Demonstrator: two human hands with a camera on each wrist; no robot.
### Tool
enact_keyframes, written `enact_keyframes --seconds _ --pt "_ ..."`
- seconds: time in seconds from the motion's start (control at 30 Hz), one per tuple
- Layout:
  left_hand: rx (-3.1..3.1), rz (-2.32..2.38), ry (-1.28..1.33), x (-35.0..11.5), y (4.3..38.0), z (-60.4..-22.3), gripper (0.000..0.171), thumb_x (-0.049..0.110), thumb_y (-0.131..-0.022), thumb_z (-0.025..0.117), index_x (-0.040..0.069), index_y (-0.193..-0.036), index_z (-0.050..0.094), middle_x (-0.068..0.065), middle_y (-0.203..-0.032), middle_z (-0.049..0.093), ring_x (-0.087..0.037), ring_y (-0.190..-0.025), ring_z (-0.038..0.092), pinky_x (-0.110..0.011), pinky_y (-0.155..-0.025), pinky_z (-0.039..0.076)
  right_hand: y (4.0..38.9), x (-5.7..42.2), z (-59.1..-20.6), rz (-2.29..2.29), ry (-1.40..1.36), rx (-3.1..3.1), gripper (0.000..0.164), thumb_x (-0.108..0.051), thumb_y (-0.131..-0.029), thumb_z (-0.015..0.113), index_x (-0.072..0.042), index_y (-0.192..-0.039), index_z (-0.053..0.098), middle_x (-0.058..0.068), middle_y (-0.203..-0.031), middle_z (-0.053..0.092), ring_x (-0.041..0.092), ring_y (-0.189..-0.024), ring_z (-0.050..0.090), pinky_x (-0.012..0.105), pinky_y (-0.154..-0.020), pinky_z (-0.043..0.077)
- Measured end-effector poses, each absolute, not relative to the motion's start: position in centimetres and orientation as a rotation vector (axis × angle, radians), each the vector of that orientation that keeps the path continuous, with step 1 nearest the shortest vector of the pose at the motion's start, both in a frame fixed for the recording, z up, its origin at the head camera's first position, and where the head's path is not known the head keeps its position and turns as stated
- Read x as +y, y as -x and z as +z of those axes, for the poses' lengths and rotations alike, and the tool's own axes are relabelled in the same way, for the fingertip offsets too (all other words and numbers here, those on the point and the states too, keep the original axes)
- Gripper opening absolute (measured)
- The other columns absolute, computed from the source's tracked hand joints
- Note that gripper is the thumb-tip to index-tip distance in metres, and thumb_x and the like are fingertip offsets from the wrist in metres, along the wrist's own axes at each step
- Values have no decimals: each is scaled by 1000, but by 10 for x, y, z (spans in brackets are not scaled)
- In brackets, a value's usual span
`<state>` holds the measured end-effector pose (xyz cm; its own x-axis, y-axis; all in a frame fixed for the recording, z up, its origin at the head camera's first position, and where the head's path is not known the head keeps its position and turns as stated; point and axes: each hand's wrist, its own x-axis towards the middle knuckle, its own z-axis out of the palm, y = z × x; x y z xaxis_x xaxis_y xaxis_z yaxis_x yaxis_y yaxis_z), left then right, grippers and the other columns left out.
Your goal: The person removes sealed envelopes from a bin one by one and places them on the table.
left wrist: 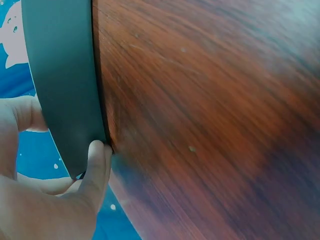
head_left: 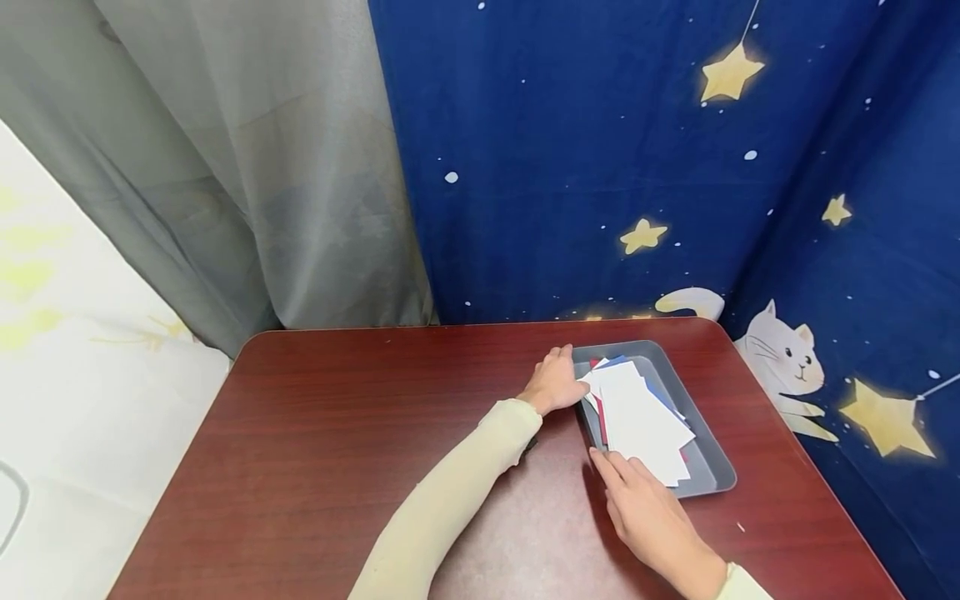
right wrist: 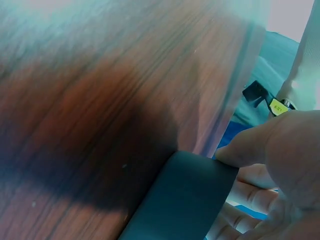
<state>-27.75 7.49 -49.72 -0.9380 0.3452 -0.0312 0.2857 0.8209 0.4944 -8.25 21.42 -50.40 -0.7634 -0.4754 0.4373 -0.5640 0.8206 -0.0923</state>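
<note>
A grey tray (head_left: 712,467) lies on the right side of the table in the head view, with loose white sheets of paper (head_left: 637,417) piled in it. Blue and red pieces (head_left: 602,421) show from under the white ones. At the tray's far left corner my left hand (head_left: 555,382) grips the rim; the left wrist view has its fingers on both sides of the tray's wall (left wrist: 65,85). My right hand (head_left: 648,512) holds the near left corner, its thumb at the wall's edge (right wrist: 195,180) in the right wrist view and the other fingers behind.
The dark red wooden table (head_left: 337,417) extends left of the tray. A small white scrap (head_left: 741,527) lies near the tray's near right corner. Behind the table hang a grey curtain (head_left: 315,183) and a blue star-patterned curtain (head_left: 540,167).
</note>
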Motion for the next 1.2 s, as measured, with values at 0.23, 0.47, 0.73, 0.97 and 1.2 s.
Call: enact_keyframes --seconds 0.23,0.47,0.73,0.97,1.2 --pt "2871 746 -497 57 272 -498 83 36 -84 70 5 -153 34 -11 -147 44 -30 -126 51 -36 -101 41 79 203 -502 303 -838 -2585 55 -5 -77 65 1 -131 59 3 -111 59 16 -78 48 30 -66 45" --pt "2857 743 -475 38 265 -497 84 36 -86 70 5 -154 32 -10 -148 43 -27 -129 48 -38 -102 40 76 190 -500 301 -914 -2550 55 -6 -76 68 2 -129 60 3 -111 59 15 -77 45 29 -69 44" --pt "2882 747 -470 16 256 -498 82 35 -86 68 5 -153 32 -10 -145 45 -26 -126 51 -39 -101 41 76 177 -501 266 -1030 -2501 54 -7 -76 65 6 -127 59 11 -112 59 24 -86 54 38 -82 47" --pt "2879 796 -454 -1 244 -501 83 34 -86 68 5 -154 30 -10 -145 45 -24 -124 51 -39 -101 41 71 171 -499 242 -1069 -2515 57 -10 -74 68 5 -128 60 10 -114 60 25 -90 56 41 -89 47" --pt "2878 793 -466 -16 231 -500 83 33 -87 67 5 -154 29 -10 -146 44 -24 -123 52 -39 -101 41 66 165 -498 238 -1080 -2524 64 -13 -69 74 2 -130 60 5 -113 59 20 -83 52 33 -78 48"
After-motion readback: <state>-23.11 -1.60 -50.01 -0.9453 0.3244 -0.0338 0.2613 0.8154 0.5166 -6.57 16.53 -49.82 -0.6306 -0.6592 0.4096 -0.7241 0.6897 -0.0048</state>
